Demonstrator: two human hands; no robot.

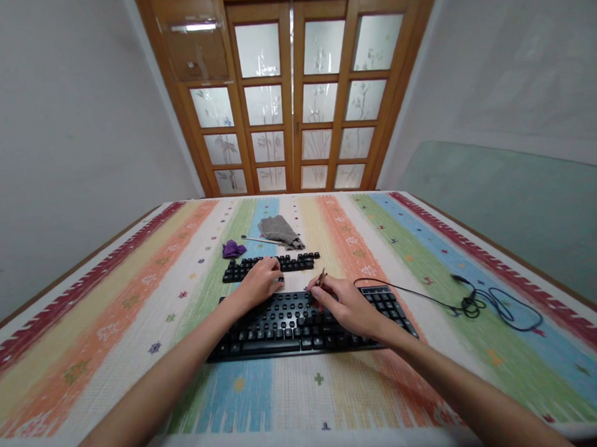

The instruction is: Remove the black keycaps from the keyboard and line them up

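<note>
A black keyboard (pixel 269 346) lies in front of me, with the caps gone from much of its upper left part and bare switches showing. Behind it, loose black keycaps (pixel 236 272) stand in rows on the cloth. My left hand (pixel 262 282) reaches over the keyboard's top edge, thumb and fingers pinched around a small black keycap (pixel 281 279) beside those rows. Above the keyboard's middle, my right hand (pixel 340 301) is closed on a small thin brownish tool (pixel 322 276) whose upper end sticks out of the fingers. Its lower end is hard to make out.
A grey cloth (pixel 279 230), a thin stick (pixel 259 239) with a dark end and a crumpled purple cloth (pixel 233 249) lie behind the keycaps. The black cable (pixel 470 304) coils at the right. A striped tablecloth (pixel 148 325) covers the table; wooden doors (pixel 291 84) stand beyond.
</note>
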